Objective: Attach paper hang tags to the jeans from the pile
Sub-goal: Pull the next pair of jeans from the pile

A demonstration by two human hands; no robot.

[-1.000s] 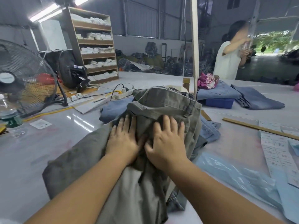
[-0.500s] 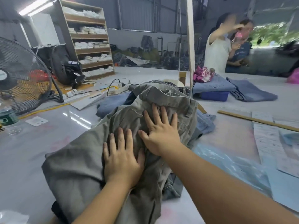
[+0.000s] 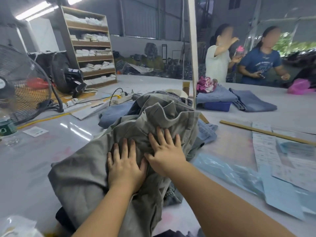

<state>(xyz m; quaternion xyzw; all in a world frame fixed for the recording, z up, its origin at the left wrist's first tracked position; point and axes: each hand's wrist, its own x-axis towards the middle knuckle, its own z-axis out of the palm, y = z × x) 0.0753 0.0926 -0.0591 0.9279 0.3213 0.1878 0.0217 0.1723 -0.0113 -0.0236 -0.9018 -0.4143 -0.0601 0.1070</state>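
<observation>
A pair of grey-green jeans (image 3: 82,170) lies across a pile of blue jeans (image 3: 116,113) in the middle of the table, its waistband (image 3: 169,110) bunched up at the far end. My left hand (image 3: 124,166) lies flat on the grey fabric with fingers spread. My right hand (image 3: 166,151) presses flat just beside it, a little farther up toward the waistband, thumb touching the left hand. Neither hand grips anything. No hang tag shows in either hand.
A fan (image 3: 20,84) and water bottle (image 3: 6,125) stand at the left. Blue plastic bags (image 3: 239,175) and label sheets (image 3: 273,151) lie at the right, with a wooden ruler (image 3: 265,132). Folded blue jeans (image 3: 253,101) and two people (image 3: 218,55) are across the table.
Both hands slid back toward me along the grey jeans, smoothing the fabric; the left hand dropped below the right. The view turned, bringing a second person into sight.
</observation>
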